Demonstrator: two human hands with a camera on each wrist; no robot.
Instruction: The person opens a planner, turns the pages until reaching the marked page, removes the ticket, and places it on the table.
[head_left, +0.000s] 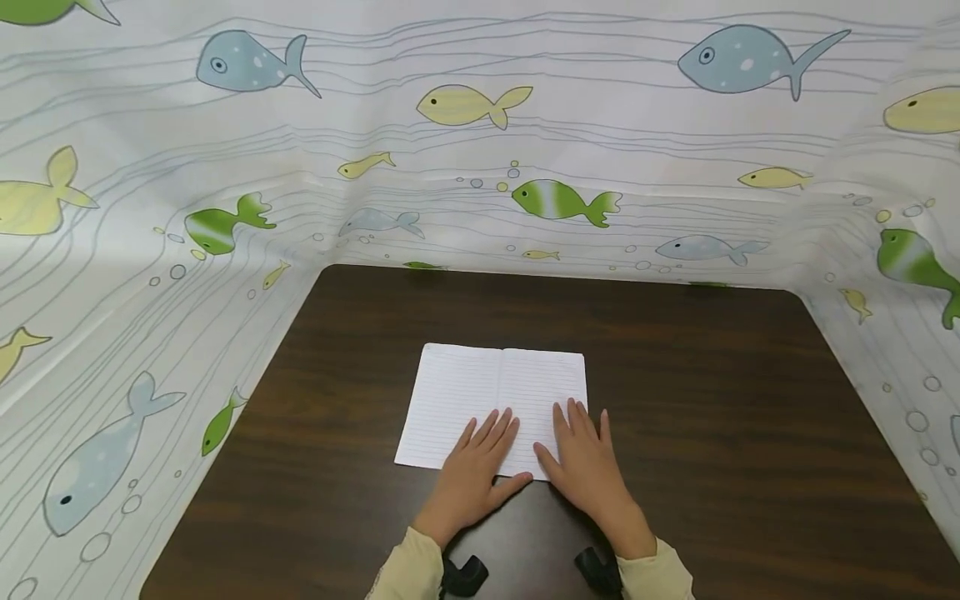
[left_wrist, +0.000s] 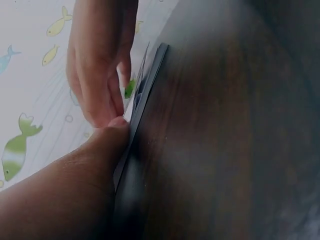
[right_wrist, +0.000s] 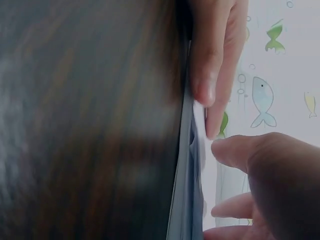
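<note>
An open notebook (head_left: 457, 392) with lined white pages lies on the dark wooden table, its centre fold running away from the person. My left hand (head_left: 480, 467) rests on the lower part near the fold, fingers straight and thumb spread toward the right. On the right page lies my right hand (head_left: 588, 462), fingers extended, its outer finger past the page's right edge. In the left wrist view the notebook (left_wrist: 146, 90) appears edge-on, with the left thumb at its near edge. The right wrist view shows the notebook's edge (right_wrist: 187, 190) beside both hands.
The dark table (head_left: 712, 417) spreads around the notebook. White sheeting (head_left: 615, 108) printed with fish surrounds it at the back and both sides. Black straps or mounts (head_left: 465, 577) sit at both wrists, beside pale yellow sleeves (head_left: 656, 575).
</note>
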